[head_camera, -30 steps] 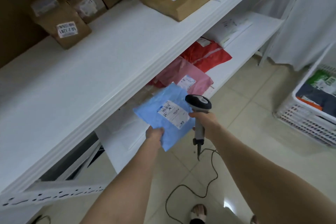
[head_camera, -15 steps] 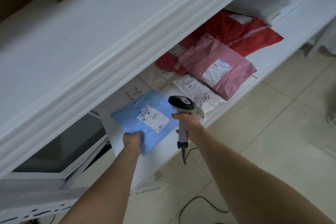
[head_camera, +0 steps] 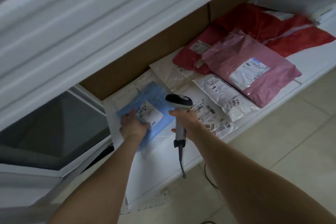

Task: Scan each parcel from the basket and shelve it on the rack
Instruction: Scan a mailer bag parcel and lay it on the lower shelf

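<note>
A blue mailer bag (head_camera: 156, 100) with a white label lies at the left end of the lower shelf (head_camera: 163, 154) of the white rack. My left hand (head_camera: 133, 123) rests on its near left part, fingers spread over the bag and the thumb against its near edge. My right hand (head_camera: 187, 120) grips the handle of a grey and black barcode scanner (head_camera: 179, 104), whose head hangs just right of the blue bag's label. The scanner's cable (head_camera: 181, 165) drops toward the floor. The basket is out of view.
Right of the blue bag lie white mailers (head_camera: 220, 94), a pink mailer (head_camera: 254, 67) and red mailers (head_camera: 269, 25). A brown cardboard panel (head_camera: 145, 56) backs the shelf. The upper shelf's thick white edge (head_camera: 101, 29) overhangs. Beige tiled floor (head_camera: 272, 151) lies to the right.
The blue bag has gone from held in the air beside the rack down onto the lower shelf. My left hand now lies on it. The view has dropped and moved closer.
</note>
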Available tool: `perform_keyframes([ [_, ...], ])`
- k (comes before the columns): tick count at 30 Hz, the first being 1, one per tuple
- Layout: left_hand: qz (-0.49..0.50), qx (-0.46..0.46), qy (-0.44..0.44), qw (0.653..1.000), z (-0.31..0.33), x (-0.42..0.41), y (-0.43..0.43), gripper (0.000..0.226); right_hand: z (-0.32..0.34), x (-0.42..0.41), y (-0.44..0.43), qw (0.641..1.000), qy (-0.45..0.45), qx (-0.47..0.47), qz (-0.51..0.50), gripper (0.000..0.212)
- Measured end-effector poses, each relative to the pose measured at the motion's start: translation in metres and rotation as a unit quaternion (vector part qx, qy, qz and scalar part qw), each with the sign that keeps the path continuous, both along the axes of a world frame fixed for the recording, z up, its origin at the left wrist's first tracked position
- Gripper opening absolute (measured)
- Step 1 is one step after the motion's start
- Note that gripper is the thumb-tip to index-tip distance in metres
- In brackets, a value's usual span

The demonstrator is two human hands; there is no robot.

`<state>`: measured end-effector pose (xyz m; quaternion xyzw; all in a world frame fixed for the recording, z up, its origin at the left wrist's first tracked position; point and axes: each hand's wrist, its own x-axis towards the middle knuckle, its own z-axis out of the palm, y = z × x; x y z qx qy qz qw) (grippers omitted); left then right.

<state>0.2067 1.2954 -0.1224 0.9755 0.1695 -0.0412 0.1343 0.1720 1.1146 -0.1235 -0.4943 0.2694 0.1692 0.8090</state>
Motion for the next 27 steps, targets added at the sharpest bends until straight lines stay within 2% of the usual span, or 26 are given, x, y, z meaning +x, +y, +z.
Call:
perform_keyframes([
  [2,-0.150,-0.017,-0.009,0.989,-0.003,0.000,-0.016,0.047,-0.001,0.001,0.001,1.000,0.001,0.001,-0.010,0.017],
  [4,-0.235,0.009,0.023,0.972,-0.010,-0.002,-0.029,0.019,-0.001,0.001,-0.002,1.000,-0.004,0.008,-0.016,0.015],
  [5,-0.263,0.027,0.043,0.964,-0.014,-0.004,-0.032,0.012,-0.001,0.001,-0.004,1.000,-0.003,0.009,-0.017,0.015],
  [9,-0.305,0.173,0.094,0.932,-0.024,0.000,-0.028,0.026,-0.001,0.001,-0.014,1.000,0.013,-0.005,-0.027,0.015],
  [12,-0.284,0.196,0.136,0.929,-0.018,0.010,-0.032,0.039,0.000,0.002,-0.022,1.000,0.010,0.000,-0.027,0.015],
  [15,-0.248,0.204,0.172,0.931,-0.015,0.017,-0.038,0.053,0.001,0.001,-0.029,0.999,0.007,0.009,-0.032,0.024],
  [18,-0.248,0.191,0.181,0.932,-0.012,0.016,-0.042,0.051,0.005,-0.004,-0.036,0.999,0.003,0.015,-0.035,0.026],
  [22,-0.246,0.113,0.151,0.951,-0.001,0.007,-0.061,0.048,0.016,-0.015,-0.050,0.999,-0.001,0.021,-0.041,0.025],
  [27,-0.239,0.030,0.138,0.961,0.036,-0.008,-0.120,0.051,0.049,-0.044,-0.083,0.996,0.007,0.041,-0.077,0.010],
])
